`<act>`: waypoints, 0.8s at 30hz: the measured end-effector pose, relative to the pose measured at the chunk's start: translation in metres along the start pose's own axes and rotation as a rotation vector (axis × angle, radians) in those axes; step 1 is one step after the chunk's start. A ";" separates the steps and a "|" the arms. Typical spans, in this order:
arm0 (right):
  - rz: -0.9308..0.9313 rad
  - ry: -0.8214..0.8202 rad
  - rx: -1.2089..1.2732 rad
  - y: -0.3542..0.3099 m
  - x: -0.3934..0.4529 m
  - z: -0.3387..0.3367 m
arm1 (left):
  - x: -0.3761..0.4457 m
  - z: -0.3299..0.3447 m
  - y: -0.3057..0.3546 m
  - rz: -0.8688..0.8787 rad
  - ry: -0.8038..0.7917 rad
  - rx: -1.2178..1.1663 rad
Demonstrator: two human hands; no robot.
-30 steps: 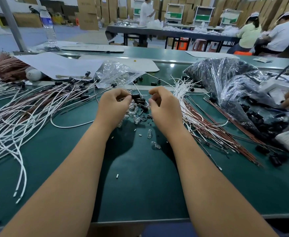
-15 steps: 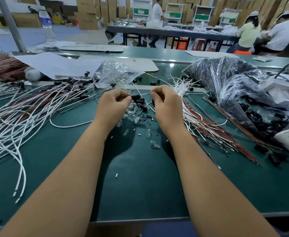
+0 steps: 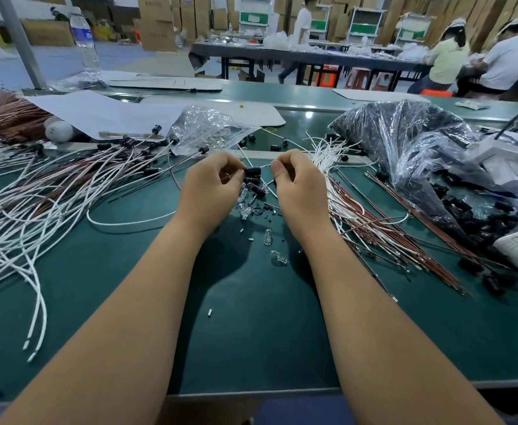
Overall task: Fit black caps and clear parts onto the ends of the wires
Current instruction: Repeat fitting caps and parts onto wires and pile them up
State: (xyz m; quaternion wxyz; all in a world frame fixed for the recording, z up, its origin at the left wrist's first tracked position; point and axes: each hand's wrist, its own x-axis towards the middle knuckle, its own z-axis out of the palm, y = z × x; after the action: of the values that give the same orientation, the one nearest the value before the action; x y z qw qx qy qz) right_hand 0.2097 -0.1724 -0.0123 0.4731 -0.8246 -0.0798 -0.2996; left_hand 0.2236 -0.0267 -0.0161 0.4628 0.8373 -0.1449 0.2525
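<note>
Clearly light, small work: the left hand pinches a black cap above the desk, while the right hand pinches a thin, limp wire near its tip, where it bends least; clear parts look fragile.

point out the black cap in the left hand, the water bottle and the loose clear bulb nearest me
black cap [image 3: 252, 172], head view, middle of its body
water bottle [image 3: 84, 44], head view, on its label
clear bulb [image 3: 279, 258], head view, middle of the glass
</note>
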 end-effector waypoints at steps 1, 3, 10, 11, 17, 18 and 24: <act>-0.004 -0.002 0.005 0.000 0.000 0.000 | 0.000 0.000 -0.001 -0.002 0.007 0.013; -0.013 -0.004 0.012 -0.001 0.000 0.001 | 0.001 0.000 -0.003 -0.015 0.030 0.025; -0.051 0.000 0.017 -0.003 -0.001 0.000 | 0.003 0.000 -0.008 -0.068 0.052 0.010; -0.057 0.007 0.010 -0.002 -0.001 0.000 | 0.003 0.000 -0.008 -0.066 0.048 0.007; -0.013 0.019 0.048 -0.003 -0.002 0.001 | 0.001 0.002 -0.007 -0.003 0.051 -0.004; -0.013 0.025 0.049 -0.003 -0.002 0.002 | 0.001 0.002 -0.007 0.018 0.051 0.007; -0.038 0.017 0.013 -0.002 -0.003 0.001 | -0.001 0.004 -0.004 0.123 0.048 0.056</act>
State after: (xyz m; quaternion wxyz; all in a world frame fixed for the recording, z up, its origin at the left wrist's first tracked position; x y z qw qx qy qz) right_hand 0.2073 -0.1698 -0.0132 0.4734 -0.8173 -0.0933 -0.3150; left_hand 0.2262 -0.0286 -0.0209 0.4261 0.8330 -0.1779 0.3046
